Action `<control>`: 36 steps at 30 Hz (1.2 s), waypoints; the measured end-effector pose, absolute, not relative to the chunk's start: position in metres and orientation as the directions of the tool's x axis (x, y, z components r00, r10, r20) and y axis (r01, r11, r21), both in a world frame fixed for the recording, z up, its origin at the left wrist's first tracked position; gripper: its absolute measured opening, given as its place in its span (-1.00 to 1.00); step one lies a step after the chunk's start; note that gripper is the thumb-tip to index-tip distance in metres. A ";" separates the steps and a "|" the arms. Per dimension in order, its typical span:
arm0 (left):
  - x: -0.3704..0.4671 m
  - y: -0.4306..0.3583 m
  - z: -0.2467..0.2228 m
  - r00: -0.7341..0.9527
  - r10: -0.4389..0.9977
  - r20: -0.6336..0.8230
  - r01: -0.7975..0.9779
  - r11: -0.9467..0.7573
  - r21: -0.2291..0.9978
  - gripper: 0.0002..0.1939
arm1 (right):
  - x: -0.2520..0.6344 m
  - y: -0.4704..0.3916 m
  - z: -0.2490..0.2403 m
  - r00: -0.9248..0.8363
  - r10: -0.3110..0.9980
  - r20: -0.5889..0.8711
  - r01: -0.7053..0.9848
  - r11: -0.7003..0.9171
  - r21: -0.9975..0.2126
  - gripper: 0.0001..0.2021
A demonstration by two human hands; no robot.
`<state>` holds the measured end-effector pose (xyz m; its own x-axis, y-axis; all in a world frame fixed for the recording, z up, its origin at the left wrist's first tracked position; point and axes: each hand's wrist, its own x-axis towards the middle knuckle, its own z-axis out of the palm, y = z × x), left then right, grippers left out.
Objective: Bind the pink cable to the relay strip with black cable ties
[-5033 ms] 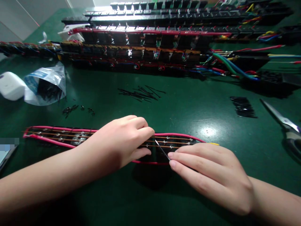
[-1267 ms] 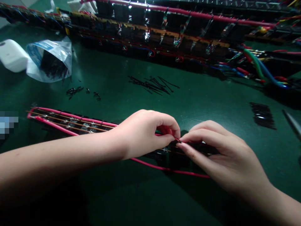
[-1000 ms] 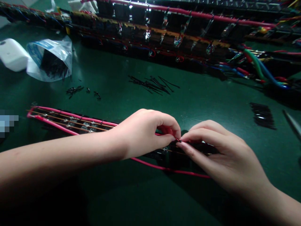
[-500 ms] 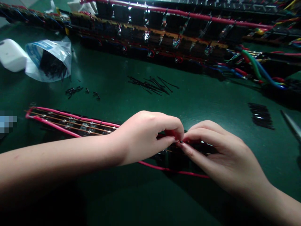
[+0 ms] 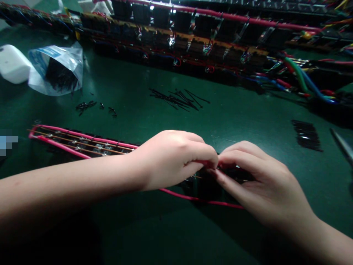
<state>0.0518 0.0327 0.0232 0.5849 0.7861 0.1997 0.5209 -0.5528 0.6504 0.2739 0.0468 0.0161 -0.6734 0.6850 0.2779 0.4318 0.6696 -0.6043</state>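
My left hand (image 5: 176,158) and my right hand (image 5: 261,180) meet fingertip to fingertip over a long dark strip of components (image 5: 97,148). Both are closed in a pinch, and what lies between the fingers is hidden. Thin copper-coloured rods run along the strip. A pink-red wire (image 5: 190,198) loops round its left end and passes below both hands. My left forearm covers part of the strip, and its right end is behind my right hand. Thin black cable ties (image 5: 176,100) lie loose beyond my hands.
A clear bag (image 5: 35,81) of black pieces lies at the left beside a white object (image 5: 12,64). Short black offcuts (image 5: 85,106) are nearby. Black strips (image 5: 306,135) and a pointed metal tool (image 5: 342,145) lie right. Wired assemblies (image 5: 193,36) line the back.
My left fingers have curled further and moved slightly right, closing the gap between thumb and forefinger. My right hand stays almost in place.
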 end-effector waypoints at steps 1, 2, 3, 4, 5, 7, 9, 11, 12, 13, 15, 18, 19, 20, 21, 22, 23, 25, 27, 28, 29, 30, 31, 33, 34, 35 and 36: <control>0.052 0.033 0.023 0.578 0.792 0.198 0.523 -0.545 0.655 -0.76 | 0.274 0.046 0.016 -0.671 0.687 0.279 0.437 0.670 -0.600 -0.91; 0.053 0.033 0.023 0.572 0.796 0.198 0.526 -0.541 0.656 -0.78 | 0.273 0.046 0.015 -0.668 0.690 0.280 0.442 0.670 -0.597 -0.92; 0.053 0.034 0.023 0.567 0.799 0.200 0.529 -0.539 0.655 -0.79 | 0.272 0.045 0.015 -0.664 0.692 0.285 0.444 0.671 -0.593 -0.92; 0.053 0.034 0.023 0.561 0.802 0.203 0.532 -0.538 0.654 -0.80 | 0.272 0.044 0.015 -0.661 0.693 0.289 0.447 0.672 -0.591 -0.93; 0.053 0.034 0.023 0.556 0.806 0.205 0.536 -0.536 0.653 -0.81 | 0.271 0.044 0.015 -0.657 0.694 0.296 0.447 0.674 -0.588 -0.93; 0.054 0.034 0.024 0.548 0.811 0.206 0.540 -0.531 0.653 -0.82 | 0.270 0.043 0.015 -0.651 0.696 0.302 0.453 0.676 -0.582 -0.94; 0.054 0.033 0.024 0.544 0.813 0.206 0.542 -0.528 0.654 -0.83 | 0.270 0.043 0.016 -0.650 0.694 0.311 0.451 0.681 -0.577 -0.95; 0.055 0.033 0.024 0.541 0.815 0.207 0.542 -0.526 0.655 -0.84 | 0.270 0.042 0.016 -0.651 0.692 0.313 0.448 0.682 -0.578 -0.96; 0.055 0.033 0.024 0.539 0.816 0.207 0.543 -0.524 0.656 -0.84 | 0.270 0.042 0.016 -0.651 0.691 0.314 0.446 0.683 -0.579 -0.97; 0.055 0.033 0.024 0.538 0.818 0.203 0.544 -0.521 0.657 -0.84 | 0.270 0.042 0.016 -0.652 0.691 0.313 0.445 0.682 -0.580 -0.97; 0.055 0.033 0.024 0.535 0.822 0.196 0.548 -0.514 0.659 -0.84 | 0.270 0.042 0.015 -0.653 0.690 0.312 0.447 0.683 -0.577 -0.97; 0.055 0.033 0.024 0.537 0.822 0.191 0.550 -0.512 0.660 -0.84 | 0.270 0.042 0.015 -0.658 0.682 0.318 0.447 0.695 -0.564 -0.95; 0.055 0.033 0.024 0.539 0.820 0.192 0.549 -0.515 0.659 -0.83 | 0.270 0.042 0.015 -0.662 0.678 0.321 0.445 0.700 -0.559 -0.94; 0.055 0.033 0.024 0.541 0.818 0.193 0.548 -0.517 0.657 -0.83 | 0.271 0.042 0.015 -0.664 0.671 0.331 0.440 0.708 -0.553 -0.93; 0.054 0.034 0.023 0.544 0.817 0.192 0.549 -0.519 0.655 -0.83 | 0.271 0.042 0.014 -0.665 0.663 0.343 0.433 0.717 -0.547 -0.93; 0.054 0.034 0.024 0.548 0.815 0.190 0.548 -0.520 0.655 -0.84 | 0.271 0.042 0.014 -0.667 0.656 0.354 0.425 0.725 -0.542 -0.93; 0.054 0.034 0.024 0.551 0.814 0.185 0.547 -0.519 0.657 -0.84 | 0.271 0.042 0.014 -0.670 0.649 0.360 0.419 0.731 -0.540 -0.93; 0.054 0.035 0.024 0.556 0.813 0.172 0.544 -0.513 0.664 -0.84 | 0.271 0.043 0.013 -0.677 0.639 0.366 0.406 0.738 -0.539 -0.93; 0.055 0.036 0.025 0.558 0.814 0.160 0.543 -0.503 0.673 -0.84 | 0.271 0.043 0.012 -0.688 0.632 0.356 0.397 0.739 -0.544 -0.92; 0.055 0.036 0.025 0.558 0.816 0.153 0.542 -0.498 0.677 -0.84 | 0.271 0.043 0.012 -0.687 0.631 0.361 0.394 0.741 -0.544 -0.92; 0.055 0.037 0.025 0.558 0.817 0.145 0.542 -0.491 0.682 -0.84 | 0.271 0.043 0.012 -0.683 0.632 0.367 0.392 0.741 -0.546 -0.92; 0.055 0.037 0.025 0.558 0.818 0.137 0.542 -0.484 0.687 -0.84 | 0.272 0.043 0.011 -0.681 0.634 0.365 0.392 0.738 -0.550 -0.92; 0.055 0.037 0.025 0.557 0.821 0.127 0.542 -0.475 0.693 -0.84 | 0.272 0.043 0.011 -0.679 0.639 0.362 0.394 0.733 -0.554 -0.92; 0.055 0.037 0.024 0.554 0.826 0.108 0.542 -0.456 0.706 -0.84 | 0.273 0.042 0.010 -0.668 0.649 0.364 0.398 0.725 -0.562 -0.92; 0.055 0.037 0.024 0.552 0.828 0.099 0.543 -0.447 0.711 -0.85 | 0.273 0.042 0.010 -0.663 0.652 0.367 0.397 0.723 -0.566 -0.92; 0.054 0.038 0.024 0.552 0.828 0.093 0.543 -0.442 0.713 -0.85 | 0.274 0.042 0.010 -0.660 0.655 0.368 0.398 0.720 -0.569 -0.92; 0.054 0.038 0.024 0.556 0.827 0.088 0.544 -0.441 0.714 -0.85 | 0.274 0.042 0.011 -0.655 0.656 0.375 0.395 0.720 -0.570 -0.91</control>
